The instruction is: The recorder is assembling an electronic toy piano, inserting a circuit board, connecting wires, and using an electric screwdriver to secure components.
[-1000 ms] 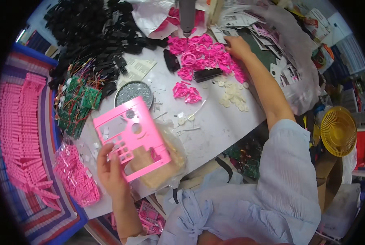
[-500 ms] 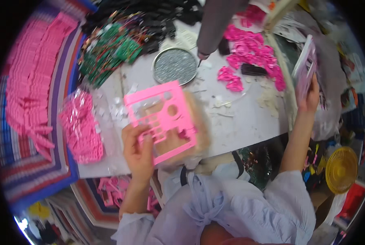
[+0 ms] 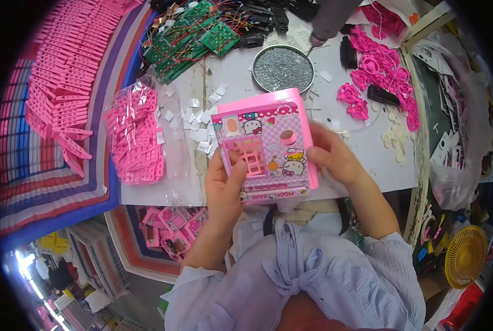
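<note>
A pink plastic panel (image 3: 282, 95) with cut-out openings is held up in front of me, over the near part of the white table. Lying over its face is a printed sheet (image 3: 271, 149) with cartoon cats, a round hole and a grid of small openings. My left hand (image 3: 224, 179) grips the lower left side, thumb on the front near the grid. At the right edge my right hand (image 3: 335, 157) is closed on the panel, thumb in front; its other fingers are partly hidden behind. Pink shows past the sheet along the top and right.
A round dish of small screws (image 3: 283, 69) stands beyond the panel, with a power screwdriver (image 3: 329, 25) above it. Green circuit boards (image 3: 188, 44), a bag of pink parts (image 3: 136, 135), white pieces (image 3: 199, 132) and pink coils (image 3: 376, 66) surround it. Stacked pink parts (image 3: 72, 66) fill the left.
My right hand has come in from the far right with the printed sheet, now over the panel. The panel has turned more upright, and the view has shifted.
</note>
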`<state>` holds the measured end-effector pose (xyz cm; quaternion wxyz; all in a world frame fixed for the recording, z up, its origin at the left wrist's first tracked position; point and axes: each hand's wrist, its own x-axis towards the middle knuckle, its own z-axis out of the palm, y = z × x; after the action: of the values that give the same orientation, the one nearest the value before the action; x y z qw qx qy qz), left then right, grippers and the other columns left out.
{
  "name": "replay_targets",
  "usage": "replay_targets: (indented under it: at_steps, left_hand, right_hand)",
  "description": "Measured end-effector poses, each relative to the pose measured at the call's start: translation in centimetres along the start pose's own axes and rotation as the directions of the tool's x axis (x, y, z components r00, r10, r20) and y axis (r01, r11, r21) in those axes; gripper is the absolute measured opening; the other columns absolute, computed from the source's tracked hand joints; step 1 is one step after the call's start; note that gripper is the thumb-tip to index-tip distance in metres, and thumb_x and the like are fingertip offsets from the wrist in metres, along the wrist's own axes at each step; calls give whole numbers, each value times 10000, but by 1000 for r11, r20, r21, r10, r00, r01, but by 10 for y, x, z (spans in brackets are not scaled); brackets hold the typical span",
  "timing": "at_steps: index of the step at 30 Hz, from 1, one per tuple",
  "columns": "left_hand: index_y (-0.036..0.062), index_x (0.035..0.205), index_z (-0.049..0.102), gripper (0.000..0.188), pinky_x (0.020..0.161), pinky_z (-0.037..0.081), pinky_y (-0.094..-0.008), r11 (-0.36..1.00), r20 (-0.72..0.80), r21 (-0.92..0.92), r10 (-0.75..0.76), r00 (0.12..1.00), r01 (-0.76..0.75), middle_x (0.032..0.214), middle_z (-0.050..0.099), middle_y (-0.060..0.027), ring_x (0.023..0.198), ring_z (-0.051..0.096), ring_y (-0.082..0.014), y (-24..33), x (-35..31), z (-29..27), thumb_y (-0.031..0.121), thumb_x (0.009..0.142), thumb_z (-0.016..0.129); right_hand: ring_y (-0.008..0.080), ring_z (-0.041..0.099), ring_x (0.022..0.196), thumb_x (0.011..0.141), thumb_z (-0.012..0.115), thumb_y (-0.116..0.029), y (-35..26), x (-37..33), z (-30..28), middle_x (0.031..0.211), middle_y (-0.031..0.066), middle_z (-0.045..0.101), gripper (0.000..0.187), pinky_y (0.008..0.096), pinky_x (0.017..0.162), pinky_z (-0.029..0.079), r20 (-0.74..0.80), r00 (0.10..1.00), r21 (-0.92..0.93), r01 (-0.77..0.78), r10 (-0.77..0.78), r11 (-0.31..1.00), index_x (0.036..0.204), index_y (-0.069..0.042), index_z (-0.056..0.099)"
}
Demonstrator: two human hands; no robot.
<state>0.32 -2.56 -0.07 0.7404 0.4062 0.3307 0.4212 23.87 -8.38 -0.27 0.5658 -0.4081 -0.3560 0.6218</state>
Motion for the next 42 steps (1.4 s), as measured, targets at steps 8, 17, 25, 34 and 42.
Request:
replay_targets:
  at_steps: [8,17,25,34,42]
  left_hand:
    - [-68,1505,291,637,992,463,-322,832,-3,425,395,919,-357,1391,402,-133,1193,525,-191,-6,8,10,24,952,594]
    - [-11,1582,139,886,942,517,-324,896,-109,400,254,961,-192,1363,489,-158,1171,580,-220,2,7,10,-42,856,646]
    - [30,1605,56,999,865,514,-274,917,-64,397,77,995,-45,1321,527,-128,1056,594,-157,6,5,15,-85,796,631]
    - [29,1604,111,1018,704,399,-165,897,-74,435,121,990,-77,1076,536,-17,794,451,-41,-2,7,7,-13,776,702]
    - [16,1601,106,1027,718,405,-173,915,-76,395,125,989,-85,1122,533,-27,822,466,-49,-10,5,2,16,776,717]
  right_hand:
    - [112,551,1132,1068,491,-235,12,-1,48,1249,68,604,410,284,976,456,-110,971,17,216,-212,976,1390,19,477]
    - [106,540,1059,1087,431,-299,19,-10,52,1161,62,606,400,275,911,451,-129,972,-57,190,-195,980,1331,7,513]
    - [141,561,1022,1062,481,-337,9,-11,54,1100,88,611,448,297,889,464,-72,974,-175,201,-216,964,1344,9,507]
    - [147,591,893,1053,508,-330,7,-11,47,1034,93,615,459,301,787,496,-8,966,-325,243,-259,914,1357,14,499]
    - [182,610,765,1040,519,-342,6,-10,43,976,119,620,441,331,685,502,26,958,-403,270,-284,874,1298,17,518]
